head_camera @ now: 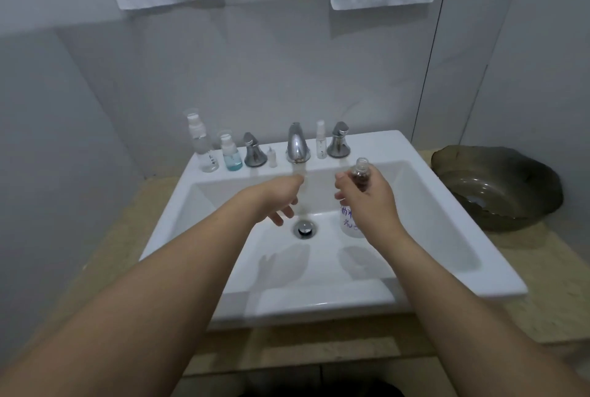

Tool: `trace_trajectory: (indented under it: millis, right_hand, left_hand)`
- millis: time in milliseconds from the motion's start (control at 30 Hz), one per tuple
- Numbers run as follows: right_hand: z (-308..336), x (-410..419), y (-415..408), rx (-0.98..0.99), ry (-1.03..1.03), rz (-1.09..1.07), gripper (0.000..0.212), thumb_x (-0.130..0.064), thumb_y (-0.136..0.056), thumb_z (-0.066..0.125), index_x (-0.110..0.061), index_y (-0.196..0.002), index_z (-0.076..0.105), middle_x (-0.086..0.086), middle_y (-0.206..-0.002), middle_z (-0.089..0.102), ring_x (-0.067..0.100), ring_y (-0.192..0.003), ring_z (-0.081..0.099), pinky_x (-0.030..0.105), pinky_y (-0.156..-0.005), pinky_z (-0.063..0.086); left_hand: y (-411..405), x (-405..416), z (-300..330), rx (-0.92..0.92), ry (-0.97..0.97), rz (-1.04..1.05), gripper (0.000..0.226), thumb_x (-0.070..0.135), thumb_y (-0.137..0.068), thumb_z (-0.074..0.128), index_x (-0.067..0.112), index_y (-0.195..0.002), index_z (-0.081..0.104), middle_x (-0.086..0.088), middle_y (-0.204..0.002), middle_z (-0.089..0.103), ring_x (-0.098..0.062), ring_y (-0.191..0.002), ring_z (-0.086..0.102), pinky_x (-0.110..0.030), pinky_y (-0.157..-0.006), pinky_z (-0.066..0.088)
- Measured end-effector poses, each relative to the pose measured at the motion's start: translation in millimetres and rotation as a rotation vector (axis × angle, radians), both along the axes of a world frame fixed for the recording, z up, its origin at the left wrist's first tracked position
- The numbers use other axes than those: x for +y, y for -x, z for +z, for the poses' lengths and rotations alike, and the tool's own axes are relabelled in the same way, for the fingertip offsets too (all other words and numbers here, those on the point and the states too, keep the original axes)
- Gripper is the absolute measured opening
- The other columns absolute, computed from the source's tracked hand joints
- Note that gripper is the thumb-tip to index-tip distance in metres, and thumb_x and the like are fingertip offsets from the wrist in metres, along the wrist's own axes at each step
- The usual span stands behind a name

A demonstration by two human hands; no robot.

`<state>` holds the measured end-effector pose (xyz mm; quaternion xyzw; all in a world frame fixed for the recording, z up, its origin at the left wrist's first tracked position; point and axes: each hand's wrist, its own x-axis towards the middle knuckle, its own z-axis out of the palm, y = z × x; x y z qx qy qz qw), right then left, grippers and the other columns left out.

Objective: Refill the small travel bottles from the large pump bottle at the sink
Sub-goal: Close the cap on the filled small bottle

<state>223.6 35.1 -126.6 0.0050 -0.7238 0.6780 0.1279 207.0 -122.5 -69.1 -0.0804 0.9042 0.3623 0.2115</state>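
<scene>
Early stage, I'd judge: rinsing, no refilling visible yet. Right hand (370, 198) pinches an uncapped small bottle (360, 173), dark inside, contents unclear, at 1 o'clock of the drain (305, 228). Left hand (281, 198), fingers loose, holds nothing, under running water from the faucet (297, 142). Hands apart. A white labelled bottle (351, 221) stands in the sink (351, 297) behind the right hand, maybe the large one. On the ledge at 10 o'clock: clear pump bottle (204, 144), nearly empty; blue-liquid bottle (230, 154), about a third full.
</scene>
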Motion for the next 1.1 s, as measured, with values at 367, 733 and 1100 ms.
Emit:
trace_trajectory:
  millis: [367, 733, 1100]
  right_hand:
    - [9.0, -54.7, -9.9, -0.022, -0.043, 0.052, 0.024, -0.036, -0.075, 0.063, -0.013, -0.082, 0.058, 0.008, -0.082, 0.067, 0.036, -0.083, 0.065, 0.053, -0.081, 0.054]
    - [-26.3, -73.3, 25.1, -0.128, -0.076, 0.124, 0.014, -0.025, -0.082, 0.064, -0.013, -0.079, 0.057, 0.007, -0.080, 0.068, 0.035, -0.076, 0.063, 0.044, -0.066, 0.054]
    - [-55.5, -65.1, 81.3, -0.154, -0.210, 0.110, 0.012, -0.025, -0.079, 0.063, -0.014, -0.080, 0.060, 0.011, -0.080, 0.068, 0.032, -0.079, 0.066, 0.047, -0.078, 0.056]
  left_hand:
    - [13.8, -55.3, -7.2, 0.193, -0.014, 0.168, 0.031, 0.021, -0.090, 0.043, 0.001, -0.105, 0.061, -0.012, -0.100, 0.072, -0.028, -0.076, 0.068, -0.035, -0.082, 0.050]
    - [67.4, -68.6, -49.5, 0.409, -0.142, 0.334, 0.016, 0.023, -0.076, 0.056, 0.008, -0.078, 0.061, -0.011, -0.079, 0.063, -0.026, -0.067, 0.053, -0.032, -0.069, 0.046]
    - [117.2, -46.1, -84.6, 0.645, 0.076, 0.438, 0.030, 0.047, -0.076, 0.057, 0.020, -0.087, 0.061, 0.001, -0.093, 0.065, -0.025, -0.089, 0.061, -0.045, -0.087, 0.049]
